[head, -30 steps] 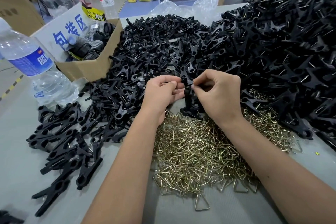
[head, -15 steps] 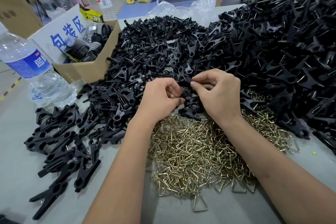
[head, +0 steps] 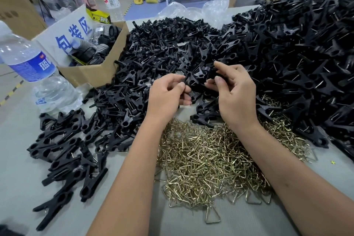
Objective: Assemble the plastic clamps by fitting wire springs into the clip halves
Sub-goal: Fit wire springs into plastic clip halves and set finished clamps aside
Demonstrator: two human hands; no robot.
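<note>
My left hand [head: 168, 94] pinches a black clip half [head: 188, 82] between thumb and curled fingers, holding it just above the near edge of the big heap of black clip halves [head: 172, 50]. My right hand [head: 235, 94] sits close beside it, a little apart, with forefinger and thumb curled around another black piece [head: 207, 72] (I cannot tell from here whether it is a single half or two already joined). Both hands hover over the spot where the black heap meets the pile of brass-coloured wire springs [head: 208, 163], which spreads across the grey worktop [head: 19, 168] between my forearms and toward me. To my right rises a much taller mound of assembled clamps [head: 306, 48], many showing a glint of wire. On my left lies a looser scatter of finished clamps [head: 63, 155], flat on the worktop. Behind those stands a clear water bottle [head: 36, 74] with a blue label, and next to it an open cardboard box [head: 92, 51] holding dark ribbed items, with a white sign bearing blue characters leaning against it. Crumpled clear plastic bags [head: 193, 10] lie at the far edge of the worktop.
</note>
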